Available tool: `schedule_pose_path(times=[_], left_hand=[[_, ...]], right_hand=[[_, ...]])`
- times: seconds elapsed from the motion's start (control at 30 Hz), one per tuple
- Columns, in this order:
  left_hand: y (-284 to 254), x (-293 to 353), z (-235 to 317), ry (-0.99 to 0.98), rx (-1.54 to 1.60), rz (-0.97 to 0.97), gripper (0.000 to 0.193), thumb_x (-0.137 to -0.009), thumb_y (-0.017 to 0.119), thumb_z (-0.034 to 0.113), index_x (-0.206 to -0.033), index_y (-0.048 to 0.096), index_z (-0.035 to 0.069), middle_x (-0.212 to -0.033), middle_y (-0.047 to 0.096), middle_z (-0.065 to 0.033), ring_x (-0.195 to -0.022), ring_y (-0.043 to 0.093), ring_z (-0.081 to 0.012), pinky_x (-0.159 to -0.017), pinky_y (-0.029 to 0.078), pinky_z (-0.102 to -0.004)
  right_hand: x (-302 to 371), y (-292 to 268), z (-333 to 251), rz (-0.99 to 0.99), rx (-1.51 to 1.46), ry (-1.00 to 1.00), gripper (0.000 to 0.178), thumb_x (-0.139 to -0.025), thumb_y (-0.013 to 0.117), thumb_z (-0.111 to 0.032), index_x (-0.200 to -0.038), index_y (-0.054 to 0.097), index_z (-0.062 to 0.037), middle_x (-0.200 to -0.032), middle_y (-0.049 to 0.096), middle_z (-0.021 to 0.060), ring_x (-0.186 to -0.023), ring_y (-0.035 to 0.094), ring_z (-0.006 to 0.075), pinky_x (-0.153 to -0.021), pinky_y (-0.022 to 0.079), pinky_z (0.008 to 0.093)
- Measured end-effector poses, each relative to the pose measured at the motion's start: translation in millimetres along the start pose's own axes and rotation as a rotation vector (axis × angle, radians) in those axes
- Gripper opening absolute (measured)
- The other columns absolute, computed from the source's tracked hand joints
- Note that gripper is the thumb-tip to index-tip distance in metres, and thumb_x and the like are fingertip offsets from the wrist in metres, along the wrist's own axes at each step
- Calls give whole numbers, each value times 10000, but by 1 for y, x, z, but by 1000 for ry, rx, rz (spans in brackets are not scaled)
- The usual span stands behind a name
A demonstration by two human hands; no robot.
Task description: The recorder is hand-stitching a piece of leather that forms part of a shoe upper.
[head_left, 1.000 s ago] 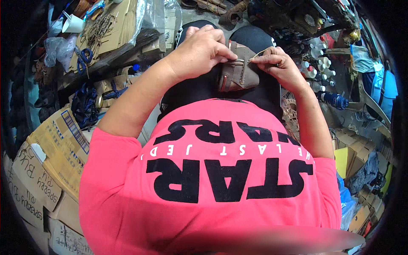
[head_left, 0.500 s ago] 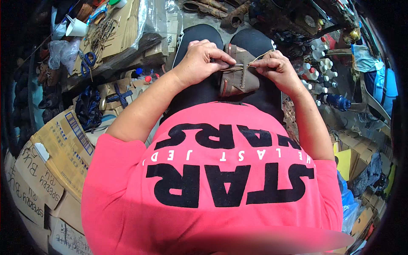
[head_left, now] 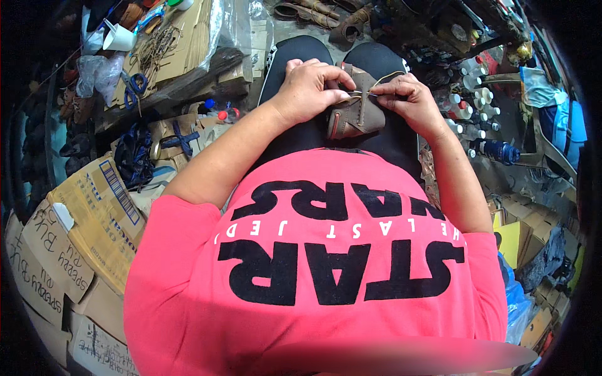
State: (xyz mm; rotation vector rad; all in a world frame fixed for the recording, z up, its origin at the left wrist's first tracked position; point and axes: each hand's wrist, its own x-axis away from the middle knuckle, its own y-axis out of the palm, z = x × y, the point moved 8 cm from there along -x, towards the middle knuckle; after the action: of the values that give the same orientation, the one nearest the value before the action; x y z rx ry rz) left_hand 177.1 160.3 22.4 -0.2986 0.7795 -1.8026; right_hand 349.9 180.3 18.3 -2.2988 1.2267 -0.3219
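Note:
A brown leather shoe upper (head_left: 365, 119) with a stitched seam rests on my lap between my thighs. On its left my left hand (head_left: 311, 92) is closed, thumb and index finger pinching at a pale thread (head_left: 357, 96) beside the leather. Opposite it, my right hand (head_left: 407, 100) pinches a thin, bright needle-like piece close to the seam. From the right fingertips a loop of thread (head_left: 385, 76) arches back toward the upper. Fingertips hide the ends of the thin pieces, so their exact grip is hard to see.
Stacked cardboard (head_left: 182, 53) lies at the far left with blue-handled scissors (head_left: 135, 88) and a white cup (head_left: 119, 39). Several bottles (head_left: 467, 109) stand to the right. Brown leather pieces (head_left: 348, 28) lie beyond my knees; cardboard boxes (head_left: 94, 207) fill the near left.
My left hand has shifted slightly right, its index finger raised a little from the thumb. My right hand stays nearly in place by the seam. The shoe upper has moved slightly right.

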Motion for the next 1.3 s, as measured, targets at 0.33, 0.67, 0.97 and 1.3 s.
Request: schedule_pose_path(times=[0.33,0.67,0.97,1.3], left_hand=[[7,0,11,-26,-96,100,177,-706,746,191,-855,663,149,-695,650,38,-769,577,-165,-815,345,-357],[5,4,14,-10,-101,133,180,-692,760,207,-843,690,140,-720,658,37,-781,581,-169,-818,364,-357],[5,6,18,-13,-103,191,178,-674,769,179,-831,692,144,-727,647,40,-806,580,-169,-805,370,-348],[-29,6,17,79,-89,265,110,-628,791,97,-676,696,123,-758,584,-23,-870,536,-211,-750,394,-330]], right_hand=[[6,-3,-4,132,0,103,208,-731,757,-130,-938,746,-144,-824,687,33,-840,600,163,-833,431,316],[-1,-16,-24,141,493,-146,142,-679,778,-269,-802,730,-217,-821,589,-39,-883,520,198,-821,343,355],[-2,-2,-4,176,261,-86,153,-677,786,-216,-772,701,-132,-772,577,-4,-817,518,213,-763,362,358],[0,-17,0,94,-11,-85,165,-716,773,-161,-745,643,-62,-758,581,41,-788,526,197,-764,401,320]])
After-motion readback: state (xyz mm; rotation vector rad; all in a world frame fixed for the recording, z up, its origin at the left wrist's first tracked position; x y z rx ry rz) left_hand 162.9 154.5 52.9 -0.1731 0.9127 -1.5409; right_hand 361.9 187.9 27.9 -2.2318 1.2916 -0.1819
